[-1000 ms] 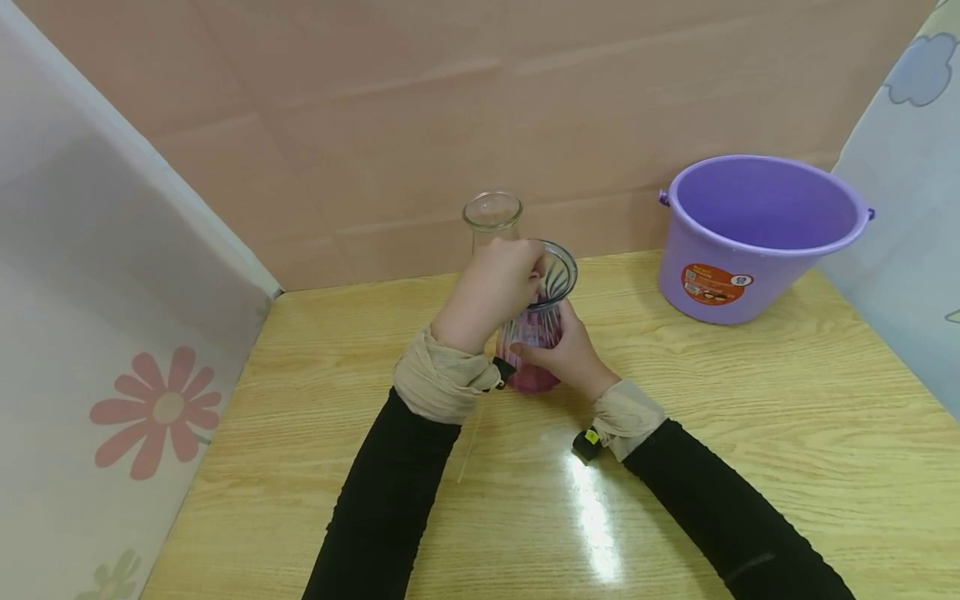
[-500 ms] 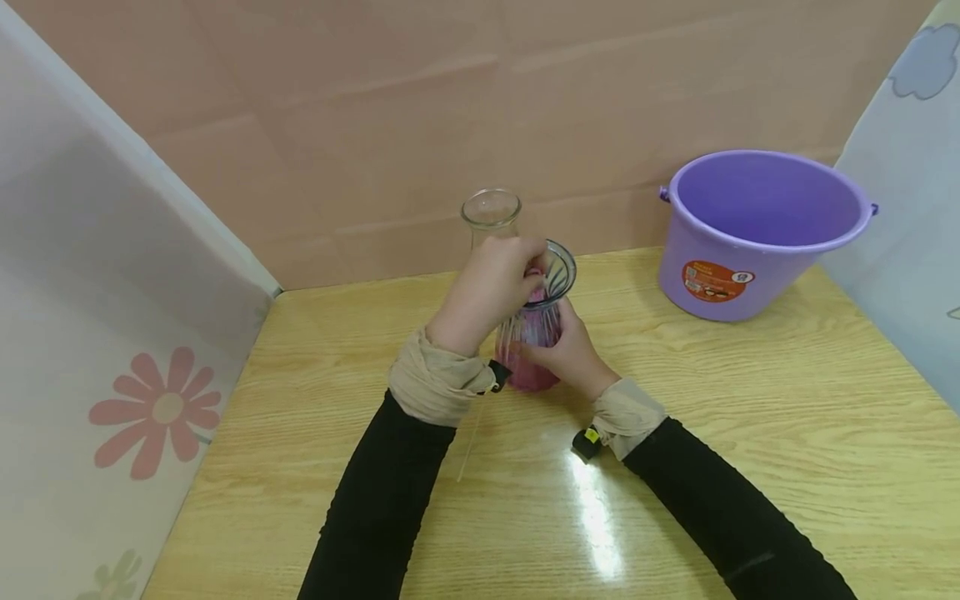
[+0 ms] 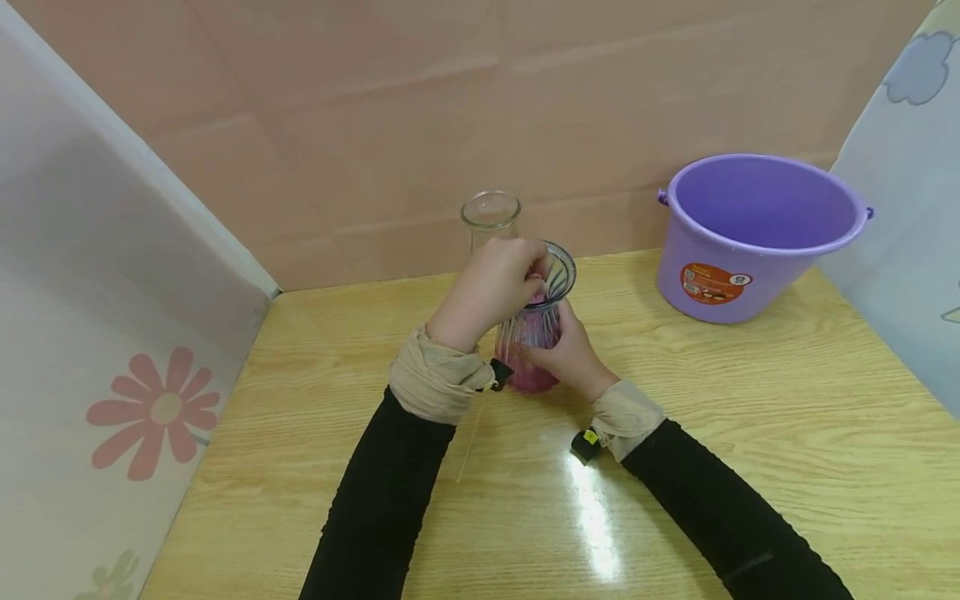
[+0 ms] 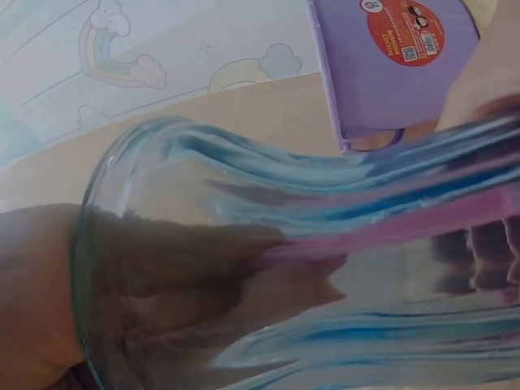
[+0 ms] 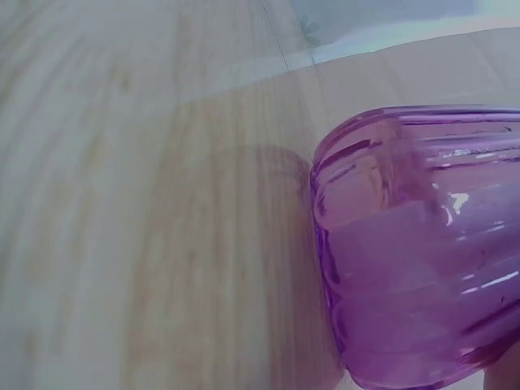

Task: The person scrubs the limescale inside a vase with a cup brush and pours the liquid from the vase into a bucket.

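Observation:
A ribbed glass vase (image 3: 533, 382), bluish at the rim and pink-purple toward its base, stands on the table. My right hand (image 3: 576, 354) grips its lower body from the right, thumb across the front. My left hand (image 3: 491, 287) reaches over the rim, with its fingers inside the mouth. Through the glass in the left wrist view, those fingers pinch a long pink item (image 4: 398, 231) that runs down inside the vase; its kind is unclear. In the right wrist view, the purple vase base (image 5: 390, 301) appears against the wood, with something paler inside. The left hand partly covers the mouth.
Just behind stands a clear glass vase (image 3: 491, 226), its lower part hidden by my left hand. A purple bucket (image 3: 705, 242) with an orange label is at the back right. Patterned panels flank the wooden table (image 3: 322, 467), and a thin pale strip (image 3: 468, 450) lies near my left wrist.
My left hand shifts slightly at the vase mouth, and the pink bit at its fingertips shows more half a second ago than now. The right hand and the vase stay nearly still.

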The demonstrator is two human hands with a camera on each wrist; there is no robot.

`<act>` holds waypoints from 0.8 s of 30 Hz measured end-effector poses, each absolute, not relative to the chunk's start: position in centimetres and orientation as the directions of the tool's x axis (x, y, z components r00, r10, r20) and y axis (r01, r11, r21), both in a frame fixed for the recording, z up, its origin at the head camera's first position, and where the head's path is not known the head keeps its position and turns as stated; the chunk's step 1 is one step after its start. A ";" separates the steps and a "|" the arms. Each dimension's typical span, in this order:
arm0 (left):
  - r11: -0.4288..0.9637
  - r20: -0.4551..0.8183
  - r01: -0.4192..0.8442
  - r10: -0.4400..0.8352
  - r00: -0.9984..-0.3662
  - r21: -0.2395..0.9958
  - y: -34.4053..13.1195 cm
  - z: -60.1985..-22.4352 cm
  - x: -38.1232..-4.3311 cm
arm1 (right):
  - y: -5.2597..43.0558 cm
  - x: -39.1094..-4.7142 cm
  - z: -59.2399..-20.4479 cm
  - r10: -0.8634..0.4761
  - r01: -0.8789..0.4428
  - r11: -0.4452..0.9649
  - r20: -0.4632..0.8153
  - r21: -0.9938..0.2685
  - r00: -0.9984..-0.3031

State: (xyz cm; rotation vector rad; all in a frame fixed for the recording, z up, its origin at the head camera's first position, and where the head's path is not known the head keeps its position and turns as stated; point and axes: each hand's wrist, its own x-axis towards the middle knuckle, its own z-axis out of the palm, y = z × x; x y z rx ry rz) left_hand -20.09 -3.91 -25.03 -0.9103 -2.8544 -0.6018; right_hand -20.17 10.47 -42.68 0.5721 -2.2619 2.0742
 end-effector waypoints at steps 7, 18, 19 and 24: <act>0.743 0.187 0.573 0.544 -0.818 0.344 -3.9 -25.0 -20.0 | 10.5 -20.2 -42.8 -0.265 -0.272 0.043 0.251 -0.961 -0.931; 0.727 0.257 0.579 0.518 -0.816 0.369 -4.1 -25.6 -19.7 | 10.5 -20.3 -42.7 -0.264 -0.271 0.038 0.252 -0.962 -0.931; 0.726 0.268 0.582 0.517 -0.813 0.367 -4.1 -25.7 -19.7 | 10.5 -20.3 -42.7 -0.262 -0.273 0.039 0.253 -0.961 -0.931; 0.723 0.289 0.573 0.496 -0.819 0.385 -4.1 -25.8 -19.5 | 10.5 -20.2 -42.6 -0.255 -0.267 0.042 0.248 -0.963 -0.935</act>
